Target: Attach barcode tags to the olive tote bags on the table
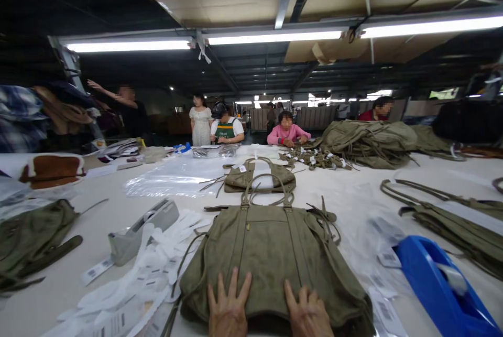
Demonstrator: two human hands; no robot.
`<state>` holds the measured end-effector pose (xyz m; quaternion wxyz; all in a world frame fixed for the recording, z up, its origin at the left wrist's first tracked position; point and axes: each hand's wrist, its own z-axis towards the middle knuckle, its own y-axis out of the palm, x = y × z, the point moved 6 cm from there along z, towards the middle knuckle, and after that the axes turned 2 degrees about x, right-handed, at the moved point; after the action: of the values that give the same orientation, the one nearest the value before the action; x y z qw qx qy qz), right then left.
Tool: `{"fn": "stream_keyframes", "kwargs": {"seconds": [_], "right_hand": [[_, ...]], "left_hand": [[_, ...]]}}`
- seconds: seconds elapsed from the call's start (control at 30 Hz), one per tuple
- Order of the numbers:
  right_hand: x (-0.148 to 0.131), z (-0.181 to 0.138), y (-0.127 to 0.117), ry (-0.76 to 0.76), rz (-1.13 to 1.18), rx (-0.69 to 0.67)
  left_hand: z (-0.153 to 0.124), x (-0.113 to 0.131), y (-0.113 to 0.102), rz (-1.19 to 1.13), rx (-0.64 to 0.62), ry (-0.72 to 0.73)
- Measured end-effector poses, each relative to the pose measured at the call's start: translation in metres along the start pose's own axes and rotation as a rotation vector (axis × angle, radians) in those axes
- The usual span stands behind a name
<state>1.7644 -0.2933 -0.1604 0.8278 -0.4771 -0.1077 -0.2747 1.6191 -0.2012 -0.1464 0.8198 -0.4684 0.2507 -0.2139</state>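
At frame bottom, both hands (230, 311) (308, 313), wrists cut off, press olive bag (271, 253).

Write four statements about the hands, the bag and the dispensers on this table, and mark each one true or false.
1. Both the left hand and the right hand lie flat on the olive bag. True.
2. The blue tape dispenser sits left of the bag. False: it sits to the right.
3. A grey tape dispenser sits left of the bag. True.
4. The bag's handles point toward the wearer. False: they point away.
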Motion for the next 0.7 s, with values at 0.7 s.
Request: {"fn": "stream_keyframes", "kwargs": {"seconds": [0.7], "right_hand": [[0.037,-0.03,-0.027,-0.302,0.07,0.441]], "left_hand": [[-0.014,-0.012,-0.003,0.118,0.029,0.61]]}}
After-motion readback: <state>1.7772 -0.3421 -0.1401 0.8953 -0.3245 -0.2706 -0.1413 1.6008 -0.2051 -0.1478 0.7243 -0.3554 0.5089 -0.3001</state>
